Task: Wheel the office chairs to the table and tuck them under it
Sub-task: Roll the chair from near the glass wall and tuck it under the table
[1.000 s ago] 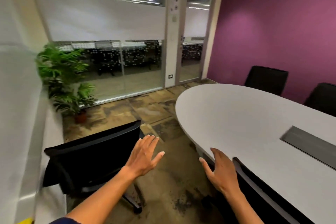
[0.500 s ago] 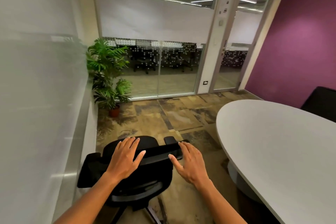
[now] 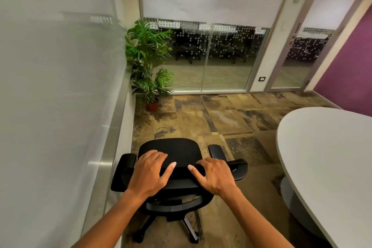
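While the chair (image 3: pixel 171 159) stands beside the white wall (image 3: pixel 60 86), well apart from the table (image 3: pixel 330 159) at the right, both hands lie on the top edge of its backrest. The left hand (image 3: pixel 150 171) has its fingers bent over the front of the rim, thumb stretched along it. The right hand (image 3: pixel 213 175) does the same, fingers curled over the edge, thumb pointing toward the other thumb. The seat faces away from the person, armrests out to either side. A potted plant (image 3: pixel 149 62) stands in the corner beyond, by the glass partition (image 3: pixel 221 56).
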`<state>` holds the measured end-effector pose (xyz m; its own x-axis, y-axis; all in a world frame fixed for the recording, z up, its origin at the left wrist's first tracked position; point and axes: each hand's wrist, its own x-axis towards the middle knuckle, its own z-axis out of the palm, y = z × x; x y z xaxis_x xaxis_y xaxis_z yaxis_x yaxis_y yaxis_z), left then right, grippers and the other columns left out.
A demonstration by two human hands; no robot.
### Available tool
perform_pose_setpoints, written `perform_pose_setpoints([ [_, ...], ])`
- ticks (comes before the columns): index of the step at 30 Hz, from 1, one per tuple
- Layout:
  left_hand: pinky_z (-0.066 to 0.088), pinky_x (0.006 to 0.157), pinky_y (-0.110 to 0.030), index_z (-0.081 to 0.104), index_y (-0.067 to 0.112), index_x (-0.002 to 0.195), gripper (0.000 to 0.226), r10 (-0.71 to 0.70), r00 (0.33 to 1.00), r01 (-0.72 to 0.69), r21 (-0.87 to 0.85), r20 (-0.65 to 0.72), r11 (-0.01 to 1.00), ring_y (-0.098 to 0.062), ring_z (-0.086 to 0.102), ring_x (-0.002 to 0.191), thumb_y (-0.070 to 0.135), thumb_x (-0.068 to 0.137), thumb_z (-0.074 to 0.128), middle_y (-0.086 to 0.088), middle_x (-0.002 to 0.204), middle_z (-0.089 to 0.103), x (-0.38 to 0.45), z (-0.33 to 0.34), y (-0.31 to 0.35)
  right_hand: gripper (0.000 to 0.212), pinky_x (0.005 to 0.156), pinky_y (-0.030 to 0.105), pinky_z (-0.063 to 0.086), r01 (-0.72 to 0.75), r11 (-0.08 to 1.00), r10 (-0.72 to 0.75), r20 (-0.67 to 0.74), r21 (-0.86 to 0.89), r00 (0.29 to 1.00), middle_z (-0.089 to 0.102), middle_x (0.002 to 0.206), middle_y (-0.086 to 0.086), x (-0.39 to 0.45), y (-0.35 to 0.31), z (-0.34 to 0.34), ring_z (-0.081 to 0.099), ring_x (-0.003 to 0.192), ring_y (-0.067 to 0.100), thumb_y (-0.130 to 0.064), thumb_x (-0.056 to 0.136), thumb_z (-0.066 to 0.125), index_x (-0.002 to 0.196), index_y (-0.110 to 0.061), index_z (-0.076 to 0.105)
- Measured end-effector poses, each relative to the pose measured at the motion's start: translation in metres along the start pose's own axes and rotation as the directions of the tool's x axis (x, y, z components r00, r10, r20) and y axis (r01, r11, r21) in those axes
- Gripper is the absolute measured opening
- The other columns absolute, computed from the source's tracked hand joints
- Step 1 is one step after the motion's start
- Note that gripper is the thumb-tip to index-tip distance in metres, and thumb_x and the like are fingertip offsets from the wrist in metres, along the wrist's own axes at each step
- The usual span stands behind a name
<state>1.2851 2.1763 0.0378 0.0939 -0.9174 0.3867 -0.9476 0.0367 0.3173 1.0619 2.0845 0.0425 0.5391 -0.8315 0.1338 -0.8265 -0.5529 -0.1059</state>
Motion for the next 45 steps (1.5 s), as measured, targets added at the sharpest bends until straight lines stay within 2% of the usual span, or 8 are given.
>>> perform_pose_setpoints([
  [5, 0.055, 0.093, -0.04, 0.074, 0.009, 0.106, 0.056, 0.022, 1.0, -0.023, -0.029, -0.022, 0.999, -0.022, 0.067, 0.105, 0.056, 0.095, 0.046, -0.004, 0.103, 0.075, 0.023, 0.015, 0.009, 0.098, 0.082, 0.034, 0.05, -0.011, 1.0, 0.011, 0.008, -0.028, 1.0, 0.073, 0.101, -0.003, 0.02, 0.023, -0.001, 0.067, 0.094, 0.019, -0.087, 0.082, -0.001, 0.111, -0.03, 0.072],
  [13, 0.053, 0.089, -0.036, 0.075, 0.008, 0.101, 0.056, 0.014, 0.999, -0.011, -0.05, 0.052, 0.999, -0.019, 0.066, 0.098, 0.056, 0.098, 0.047, -0.004, 0.097, 0.075, 0.07, 0.032, 0.024, 0.099, 0.076, 0.033, 0.053, -0.056, 0.997, 0.056, 0.0, -0.045, 0.998, 0.073, 0.087, -0.002, 0.053, 0.06, 0.001, 0.067, 0.086, 0.019, -0.089, 0.078, -0.002, 0.107, -0.033, 0.073],
  [22, 0.054, 0.086, -0.039, 0.075, 0.005, 0.1, 0.054, 0.061, 0.995, -0.054, -0.095, 0.074, 0.994, -0.022, 0.066, 0.098, 0.054, 0.097, 0.053, -0.007, 0.093, 0.075, 0.143, 0.066, 0.011, 0.103, 0.069, 0.031, 0.05, -0.148, 0.988, 0.145, -0.073, -0.032, 0.987, 0.073, 0.086, -0.003, 0.105, 0.096, 0.011, 0.068, 0.083, 0.019, -0.092, 0.076, -0.007, 0.106, -0.037, 0.074],
  [27, 0.055, 0.083, -0.036, 0.075, 0.006, 0.1, 0.058, 0.102, 0.992, -0.093, -0.111, 0.075, 0.989, -0.021, 0.067, 0.098, 0.059, 0.094, 0.05, -0.005, 0.093, 0.075, 0.183, 0.087, 0.006, 0.101, 0.072, 0.032, 0.053, -0.199, 0.978, 0.195, -0.073, -0.061, 0.978, 0.072, 0.087, -0.002, 0.129, 0.118, 0.013, 0.067, 0.083, 0.019, -0.091, 0.077, -0.007, 0.109, -0.038, 0.073],
  [35, 0.052, 0.09, -0.033, 0.072, 0.014, 0.112, 0.068, 0.17, 0.967, -0.15, -0.112, 0.188, 0.982, -0.015, 0.063, 0.105, 0.07, 0.093, 0.039, 0.002, 0.104, 0.074, 0.259, 0.13, -0.004, 0.095, 0.07, 0.033, 0.053, -0.281, 0.952, 0.269, -0.109, -0.119, 0.957, 0.072, 0.084, -0.002, 0.17, 0.152, 0.02, 0.067, 0.08, 0.019, -0.087, 0.083, 0.0, 0.105, -0.032, 0.075],
  [40, 0.048, 0.099, -0.033, 0.069, 0.02, 0.121, 0.071, 0.231, 0.917, -0.207, -0.108, 0.325, 0.972, -0.013, 0.061, 0.114, 0.075, 0.091, 0.034, 0.006, 0.117, 0.071, 0.313, 0.157, 0.001, 0.101, 0.072, 0.035, 0.052, -0.385, 0.914, 0.373, -0.111, -0.126, 0.921, 0.071, 0.084, 0.001, 0.189, 0.179, 0.02, 0.068, 0.079, 0.021, -0.086, 0.081, -0.007, 0.108, -0.031, 0.073],
  [42, 0.049, 0.096, -0.033, 0.068, 0.023, 0.123, 0.068, 0.232, 0.901, -0.21, -0.099, 0.368, 0.973, -0.013, 0.061, 0.115, 0.075, 0.092, 0.036, 0.007, 0.121, 0.07, 0.328, 0.158, 0.0, 0.102, 0.072, 0.035, 0.052, -0.405, 0.901, 0.392, -0.107, -0.156, 0.914, 0.07, 0.082, 0.002, 0.196, 0.179, 0.018, 0.067, 0.077, 0.022, -0.085, 0.081, -0.007, 0.105, -0.029, 0.074],
  [45, 0.052, 0.085, -0.031, 0.071, 0.027, 0.115, 0.077, 0.289, 0.863, -0.266, -0.115, 0.414, 0.957, -0.01, 0.064, 0.104, 0.082, 0.088, 0.024, 0.011, 0.112, 0.072, 0.344, 0.161, -0.001, 0.101, 0.068, 0.035, 0.049, -0.462, 0.872, 0.45, -0.11, -0.159, 0.886, 0.066, 0.076, 0.002, 0.198, 0.176, 0.019, 0.064, 0.071, 0.022, -0.085, 0.082, -0.007, 0.096, -0.025, 0.074],
])
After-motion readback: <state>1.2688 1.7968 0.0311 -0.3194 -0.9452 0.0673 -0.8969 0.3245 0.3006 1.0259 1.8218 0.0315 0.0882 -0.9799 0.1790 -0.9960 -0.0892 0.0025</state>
